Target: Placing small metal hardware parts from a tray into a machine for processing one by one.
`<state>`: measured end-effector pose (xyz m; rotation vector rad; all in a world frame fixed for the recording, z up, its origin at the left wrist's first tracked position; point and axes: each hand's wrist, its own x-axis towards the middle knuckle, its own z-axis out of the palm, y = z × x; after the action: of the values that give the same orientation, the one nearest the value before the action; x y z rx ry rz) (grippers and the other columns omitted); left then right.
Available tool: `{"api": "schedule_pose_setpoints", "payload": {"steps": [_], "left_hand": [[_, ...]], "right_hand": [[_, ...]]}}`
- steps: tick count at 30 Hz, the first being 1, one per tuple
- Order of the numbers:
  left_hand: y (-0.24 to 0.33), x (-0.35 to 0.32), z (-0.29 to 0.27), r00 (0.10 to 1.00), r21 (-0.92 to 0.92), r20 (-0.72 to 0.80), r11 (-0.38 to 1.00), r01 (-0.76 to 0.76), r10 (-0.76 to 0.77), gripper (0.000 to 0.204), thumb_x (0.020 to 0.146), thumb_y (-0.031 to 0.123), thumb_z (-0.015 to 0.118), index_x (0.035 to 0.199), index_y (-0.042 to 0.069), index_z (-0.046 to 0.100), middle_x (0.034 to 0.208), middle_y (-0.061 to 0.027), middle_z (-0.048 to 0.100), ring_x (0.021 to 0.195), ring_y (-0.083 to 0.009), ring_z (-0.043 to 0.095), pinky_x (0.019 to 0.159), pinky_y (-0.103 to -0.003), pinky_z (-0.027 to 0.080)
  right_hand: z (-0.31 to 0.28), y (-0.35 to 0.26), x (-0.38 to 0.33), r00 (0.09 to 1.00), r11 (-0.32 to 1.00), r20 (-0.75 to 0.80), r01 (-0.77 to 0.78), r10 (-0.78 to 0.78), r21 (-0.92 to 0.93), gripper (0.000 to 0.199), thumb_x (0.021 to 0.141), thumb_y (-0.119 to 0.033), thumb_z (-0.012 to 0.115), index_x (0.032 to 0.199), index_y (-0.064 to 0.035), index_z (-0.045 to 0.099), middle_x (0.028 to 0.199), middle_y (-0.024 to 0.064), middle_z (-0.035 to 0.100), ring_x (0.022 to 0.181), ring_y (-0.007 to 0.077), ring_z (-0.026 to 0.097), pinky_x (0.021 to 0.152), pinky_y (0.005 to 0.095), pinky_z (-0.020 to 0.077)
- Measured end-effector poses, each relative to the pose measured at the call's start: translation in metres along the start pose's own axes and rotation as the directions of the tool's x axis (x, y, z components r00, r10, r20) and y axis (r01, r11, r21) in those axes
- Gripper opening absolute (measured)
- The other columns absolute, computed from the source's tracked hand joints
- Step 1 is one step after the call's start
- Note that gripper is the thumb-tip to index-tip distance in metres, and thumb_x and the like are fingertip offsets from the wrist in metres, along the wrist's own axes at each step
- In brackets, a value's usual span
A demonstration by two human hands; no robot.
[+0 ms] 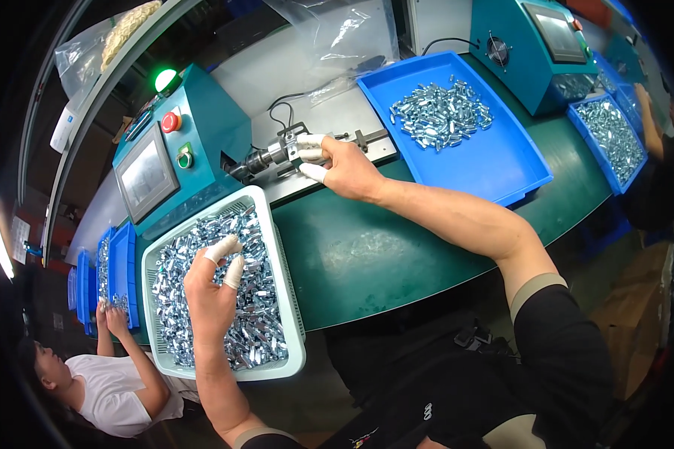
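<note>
My left hand point(211, 288) hovers over a pale green basket point(298, 340) heaped with small shiny metal parts point(258, 329). White finger cots cover its thumb and index finger, which are bent with a gap between them; no part shows clearly in it. At the bench machine, my right hand point(348, 170) reaches to the metal fixture point(281, 150) beside the dark spindle. Its fingers, also in white cots, are curled close together there. Whatever lies between those fingertips is hidden or too small to make out.
A teal control box point(183, 135) with a screen, red button and lit green lamp stands behind the basket. Right of the fixture, a blue tray point(457, 172) carries piled metal parts. A second teal machine point(532, 56) is farther right. Another person point(116, 389) works at blue bins leftward.
</note>
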<state>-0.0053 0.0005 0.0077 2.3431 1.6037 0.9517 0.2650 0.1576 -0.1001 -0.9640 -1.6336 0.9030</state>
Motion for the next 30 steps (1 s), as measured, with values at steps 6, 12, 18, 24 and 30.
{"api": "schedule_pose_setpoints", "payload": {"steps": [6, 12, 18, 24, 30], "left_hand": [[-0.002, 0.002, 0.003, 0.999, 0.010, 0.040, 0.999, 0.034, -0.034, 0.032, 0.093, 0.002, 0.073, 0.125, 0.000, 0.071, 0.109, -0.0097, 0.077, 0.093, -0.0167, 0.069, 0.088, -0.031, 0.054], [-0.002, 0.000, 0.002, 0.997, -0.021, 0.014, 0.996, 0.081, -0.081, 0.030, 0.091, 0.001, 0.076, 0.121, 0.001, 0.073, 0.107, -0.0122, 0.077, 0.099, -0.0234, 0.072, 0.089, -0.033, 0.055], [0.000, 0.000, 0.002, 0.998, -0.012, 0.010, 0.998, 0.055, -0.055, 0.030, 0.091, 0.001, 0.076, 0.121, 0.001, 0.073, 0.107, -0.0119, 0.077, 0.100, -0.0228, 0.072, 0.089, -0.033, 0.055], [0.001, -0.003, -0.003, 0.998, 0.002, 0.023, 0.999, 0.054, -0.054, 0.032, 0.094, 0.003, 0.073, 0.126, 0.000, 0.071, 0.111, -0.0103, 0.077, 0.097, -0.0177, 0.071, 0.091, -0.032, 0.054], [0.000, -0.001, -0.003, 1.000, -0.024, -0.009, 0.999, 0.027, -0.027, 0.032, 0.095, 0.004, 0.073, 0.127, 0.001, 0.072, 0.110, -0.0092, 0.078, 0.095, -0.0162, 0.071, 0.090, -0.032, 0.055]], "right_hand": [[-0.003, -0.001, 0.000, 0.998, 0.998, -0.036, -0.057, 0.057, 0.004, 0.052, 0.096, -0.018, 0.072, 0.144, -0.0044, 0.058, 0.120, 0.0158, 0.076, 0.103, 0.0215, 0.074, 0.093, 0.0337, 0.0575], [-0.002, -0.004, -0.002, 0.996, 0.996, -0.036, -0.084, 0.083, -0.017, 0.050, 0.098, -0.016, 0.067, 0.145, -0.0033, 0.057, 0.121, 0.0169, 0.076, 0.105, 0.0240, 0.074, 0.094, 0.0352, 0.0572], [-0.001, -0.004, -0.003, 0.998, 0.998, -0.021, -0.058, 0.058, 0.005, 0.052, 0.097, -0.016, 0.069, 0.145, -0.0015, 0.056, 0.122, 0.0177, 0.075, 0.109, 0.0251, 0.073, 0.096, 0.0364, 0.0562], [-0.003, -0.007, -0.004, 0.999, 0.997, -0.036, -0.016, 0.013, -0.082, 0.056, 0.095, -0.022, 0.074, 0.142, -0.0004, 0.055, 0.115, 0.0194, 0.075, 0.105, 0.0319, 0.073, 0.092, 0.0400, 0.0564], [-0.024, -0.008, 0.006, 0.989, 0.911, -0.139, -0.022, -0.039, -0.411, 0.078, 0.092, -0.040, 0.077, 0.152, -0.0017, 0.047, 0.110, 0.0209, 0.074, 0.098, 0.0357, 0.072, 0.088, 0.0443, 0.0561]]}}
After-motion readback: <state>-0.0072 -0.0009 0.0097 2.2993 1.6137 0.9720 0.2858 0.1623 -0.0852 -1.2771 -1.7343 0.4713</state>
